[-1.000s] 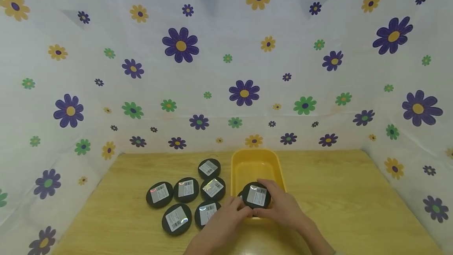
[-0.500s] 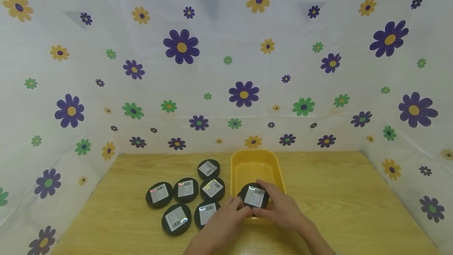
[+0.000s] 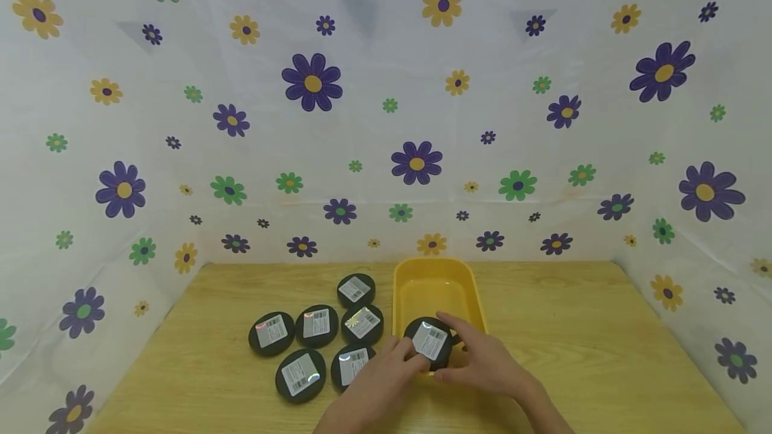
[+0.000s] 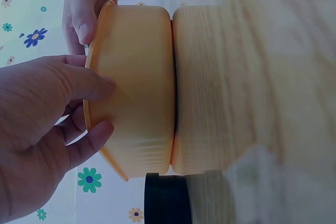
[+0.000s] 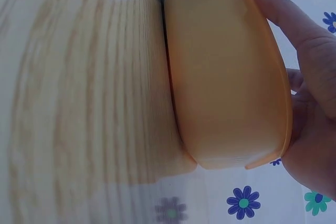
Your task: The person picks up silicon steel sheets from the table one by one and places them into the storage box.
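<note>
Head view: a black disc (image 3: 431, 343) with a pale label lay at the near end of the yellow tray (image 3: 435, 292), within its outline. The left hand (image 3: 382, 375) had bent fingertips at the disc's left edge; whether they were clamped on it could not be told. The right hand (image 3: 485, 362) had thumb and forefinger apart at the disc's right side. Six other black discs (image 3: 300, 375) sat on the table (image 3: 573, 327), left of the tray. Progress, judged: loading under way, one disc at the tray, six apparently left; whether more lay beneath could not be told. Left wrist view: left thumb and one finger overlapped the tray's outer wall, spread apart, other fingers behind the rim; a dark cylinder (image 4: 167, 198), probably one of the six, stood near the tray. Right wrist view: right thumb reached along the rim, apart from the fingers partly hidden behind it; the labelled disc was not visible.
</note>
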Demonstrator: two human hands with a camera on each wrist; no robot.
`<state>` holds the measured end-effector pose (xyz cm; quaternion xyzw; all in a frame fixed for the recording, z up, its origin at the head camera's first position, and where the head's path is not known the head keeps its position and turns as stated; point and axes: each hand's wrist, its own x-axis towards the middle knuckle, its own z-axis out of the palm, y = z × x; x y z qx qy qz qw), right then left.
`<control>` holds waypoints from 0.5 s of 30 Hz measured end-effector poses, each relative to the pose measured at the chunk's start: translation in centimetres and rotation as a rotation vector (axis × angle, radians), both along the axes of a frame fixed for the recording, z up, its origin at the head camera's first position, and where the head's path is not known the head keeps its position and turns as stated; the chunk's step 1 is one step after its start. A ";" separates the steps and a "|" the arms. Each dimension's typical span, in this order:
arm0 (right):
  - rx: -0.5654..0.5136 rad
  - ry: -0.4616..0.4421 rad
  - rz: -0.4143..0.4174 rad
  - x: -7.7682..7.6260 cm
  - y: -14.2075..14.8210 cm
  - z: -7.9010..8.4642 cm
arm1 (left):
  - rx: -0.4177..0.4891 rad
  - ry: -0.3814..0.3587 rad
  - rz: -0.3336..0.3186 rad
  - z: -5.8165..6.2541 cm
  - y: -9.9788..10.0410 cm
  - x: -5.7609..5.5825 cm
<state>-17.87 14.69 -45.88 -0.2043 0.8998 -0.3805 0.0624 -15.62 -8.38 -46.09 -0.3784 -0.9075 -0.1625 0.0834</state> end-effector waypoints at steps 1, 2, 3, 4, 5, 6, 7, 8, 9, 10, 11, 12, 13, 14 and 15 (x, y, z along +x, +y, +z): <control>-0.002 -0.001 0.000 0.0 0.0 0.0 | 0.002 0.002 -0.001 0.0 0.0 0.0; -0.003 -0.004 0.000 0.0 0.0 0.0 | 0.005 0.002 -0.001 0.0 0.0 0.0; -0.007 -0.008 0.000 0.1 0.0 0.0 | 0.007 0.004 -0.002 0.0 0.0 0.0; -0.009 -0.011 -0.001 0.1 0.0 0.0 | 0.007 0.007 -0.003 0.0 0.0 0.0; -0.012 -0.014 -0.002 0.1 0.0 0.1 | 0.007 0.009 -0.003 0.0 0.0 0.0; -0.015 -0.015 -0.001 0.1 0.0 0.1 | 0.006 0.010 -0.003 0.0 0.0 0.0; -0.017 -0.018 -0.002 0.2 0.0 0.1 | 0.004 0.011 -0.003 0.0 0.0 0.0; -0.019 -0.021 -0.001 0.2 0.0 0.2 | 0.002 0.010 -0.003 0.0 0.0 0.0; -0.020 -0.021 -0.001 0.2 0.0 0.2 | -0.001 0.007 -0.004 0.0 0.0 0.0; -0.021 -0.022 -0.001 0.2 0.0 0.2 | -0.002 0.003 -0.003 0.0 0.0 0.0; -0.021 -0.022 0.000 0.2 -0.1 0.3 | -0.004 -0.001 -0.003 0.0 0.0 0.0; -0.022 -0.021 0.001 0.2 -0.1 0.3 | -0.005 -0.006 -0.003 0.0 0.0 0.0; -0.021 -0.022 0.000 0.2 -0.1 0.3 | -0.006 -0.010 -0.002 0.1 0.0 0.0; -0.022 -0.021 0.000 0.2 -0.1 0.3 | -0.007 -0.010 -0.001 0.1 0.0 0.0; -0.022 -0.020 -0.001 0.2 -0.1 0.3 | -0.008 -0.010 0.000 0.1 0.0 0.0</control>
